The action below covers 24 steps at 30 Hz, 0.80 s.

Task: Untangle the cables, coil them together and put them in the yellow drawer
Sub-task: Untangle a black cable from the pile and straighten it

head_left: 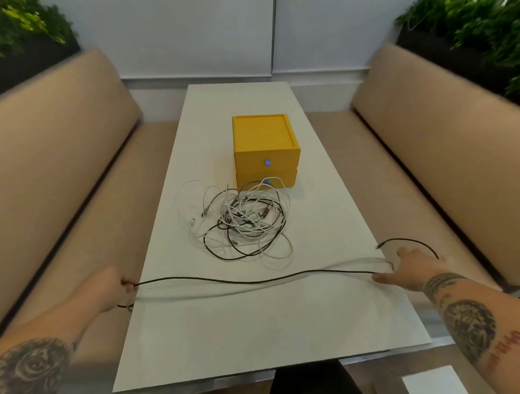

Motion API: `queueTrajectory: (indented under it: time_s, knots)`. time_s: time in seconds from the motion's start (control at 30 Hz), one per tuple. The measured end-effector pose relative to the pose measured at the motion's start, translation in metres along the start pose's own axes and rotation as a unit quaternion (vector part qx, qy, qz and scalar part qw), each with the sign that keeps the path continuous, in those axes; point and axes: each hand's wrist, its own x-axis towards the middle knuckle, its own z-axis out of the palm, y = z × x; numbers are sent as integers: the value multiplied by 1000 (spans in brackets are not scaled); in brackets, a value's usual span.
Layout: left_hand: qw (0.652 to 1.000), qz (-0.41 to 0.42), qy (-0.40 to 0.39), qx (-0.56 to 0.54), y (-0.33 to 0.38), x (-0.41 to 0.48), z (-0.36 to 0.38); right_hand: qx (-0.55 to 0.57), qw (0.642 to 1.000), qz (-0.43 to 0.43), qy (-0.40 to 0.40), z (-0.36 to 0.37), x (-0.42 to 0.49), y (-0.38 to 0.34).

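Note:
A black cable [255,280] is stretched across the white table [257,329] between my two hands, with a blurred pale cable running just beside it. My left hand [113,286] pinches the cable at the table's left edge. At the right edge my right hand [411,269] holds the other end, and the cable's tail loops back over it to a plug [378,246]. Behind lies a tangled pile of white, grey and black cables [245,221]. The yellow drawer unit [264,151], two drawers stacked and both closed, stands just beyond the pile.
Tan upholstered benches [60,180] run along both long sides of the table. Green plants [482,24] sit behind the backrests at both far corners. A white wall closes the far end. A white object [430,382] lies at the bottom right.

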Motion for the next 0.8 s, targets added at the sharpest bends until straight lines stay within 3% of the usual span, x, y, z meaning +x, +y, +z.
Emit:
queueTrajectory:
  time_s: [0.3,0.4,0.5,0.63,0.8]
  knots:
    - [993,-1,-97,59,18,-6,-17,22,998,-50,-8,2,2,-22]
    - [996,-9,-76,51,25,-8,-18,60,998,-25,-17,7,7,-26]
    - [1000,-6,3,5,36,-10,-20,87,996,-8,7,11,15,-24]
    - [991,102,53,-61,71,-14,-22,67,993,-50,79,3,20,-32]
    - [969,221,-6,-114,126,-28,-5,45,984,-130,111,5,37,-47]
